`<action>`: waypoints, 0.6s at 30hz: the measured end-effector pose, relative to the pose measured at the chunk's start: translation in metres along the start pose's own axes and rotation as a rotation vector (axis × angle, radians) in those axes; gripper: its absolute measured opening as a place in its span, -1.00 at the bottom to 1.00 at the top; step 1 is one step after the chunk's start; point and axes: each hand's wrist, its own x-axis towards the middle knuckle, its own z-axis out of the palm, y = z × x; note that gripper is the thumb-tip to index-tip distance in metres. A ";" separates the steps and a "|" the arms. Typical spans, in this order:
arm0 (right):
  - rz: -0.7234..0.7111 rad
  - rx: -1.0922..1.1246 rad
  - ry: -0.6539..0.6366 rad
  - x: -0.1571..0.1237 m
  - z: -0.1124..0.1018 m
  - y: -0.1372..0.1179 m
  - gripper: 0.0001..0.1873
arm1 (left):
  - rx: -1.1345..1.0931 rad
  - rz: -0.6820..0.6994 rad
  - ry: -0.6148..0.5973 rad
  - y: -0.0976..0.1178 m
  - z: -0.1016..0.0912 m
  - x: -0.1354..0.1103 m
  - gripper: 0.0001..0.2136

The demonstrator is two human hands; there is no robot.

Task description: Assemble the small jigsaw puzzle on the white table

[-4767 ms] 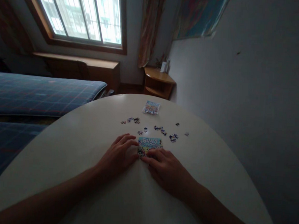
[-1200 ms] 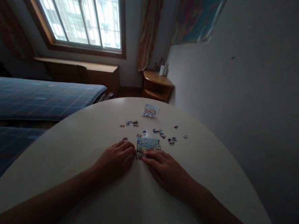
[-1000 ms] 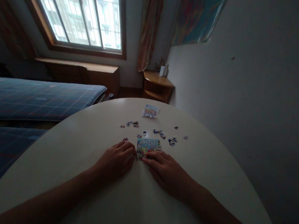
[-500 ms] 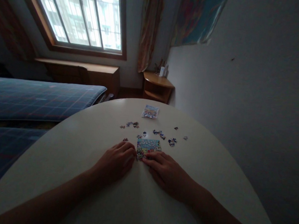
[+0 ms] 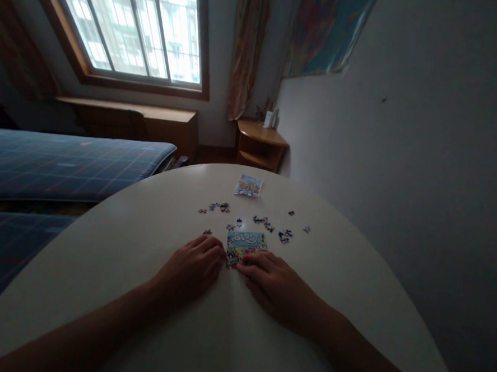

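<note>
A small, partly built colourful jigsaw puzzle (image 5: 247, 244) lies on the round white table (image 5: 144, 241). My left hand (image 5: 190, 269) rests flat at its left edge with the fingers together, touching the puzzle's lower left corner. My right hand (image 5: 274, 283) lies on the puzzle's lower edge, fingers stretched over it and pressing down. Several loose puzzle pieces (image 5: 265, 223) are scattered just beyond the puzzle. Farther back lies a small picture card (image 5: 248, 185).
A bed with a blue checked cover (image 5: 65, 158) stands to the left. A wooden corner shelf (image 5: 259, 142) and a low wooden cabinet (image 5: 151, 121) are under the window. A grey wall runs close along the table's right side.
Almost nothing has moved. Since the oldest frame my left hand's fingers have drawn in closer to the puzzle's corner; both hands stay at its lower edge.
</note>
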 end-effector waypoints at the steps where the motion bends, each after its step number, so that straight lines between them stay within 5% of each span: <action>1: 0.002 -0.001 -0.001 0.000 0.000 0.000 -0.65 | 0.001 -0.001 0.000 0.000 0.000 0.000 -0.89; 7: 0.020 -0.006 -0.014 0.000 -0.002 -0.002 -0.67 | -0.014 -0.071 -0.009 -0.003 0.000 0.002 -0.84; 12: 0.031 -0.023 -0.034 0.001 -0.004 -0.004 -0.69 | -0.015 -0.145 0.015 -0.013 0.005 0.005 -0.58; 18: 0.028 -0.031 -0.036 0.002 -0.005 -0.006 -0.71 | 0.032 -0.119 -0.177 -0.021 0.009 0.008 -0.27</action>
